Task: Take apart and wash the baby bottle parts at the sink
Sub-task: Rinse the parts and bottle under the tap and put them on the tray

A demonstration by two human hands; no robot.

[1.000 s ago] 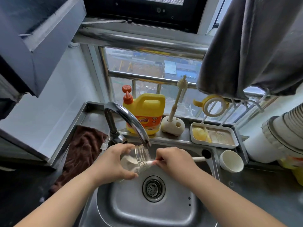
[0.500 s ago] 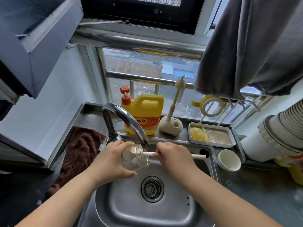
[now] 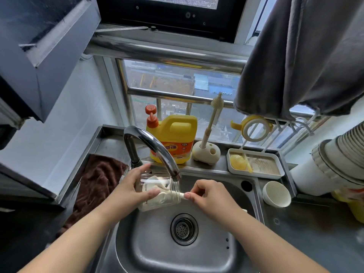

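Note:
My left hand (image 3: 131, 191) grips a clear baby bottle (image 3: 164, 189), held on its side over the steel sink (image 3: 149, 251), mouth to the right under the tap spout (image 3: 157, 148). Water runs from the spout onto the bottle's neck. A cream bottle brush (image 3: 182, 194) goes in through the mouth, and its head fills the bottle. My right hand (image 3: 208, 198) pinches the brush handle just outside the mouth. The handle's far end shows behind my right wrist.
On the ledge stand a yellow detergent jug (image 3: 175, 138), a thin brush in a cream holder (image 3: 205, 152), and a white tray (image 3: 256, 164) holding yellow parts. A yellow ring (image 3: 254, 127) hangs on the rack. A white cup (image 3: 276, 194) sits right, a brown towel (image 3: 98, 180) left.
The brush has gone deeper into the bottle, and my right hand has slid up the handle close to the bottle's mouth. The bottle has dropped slightly under the spout.

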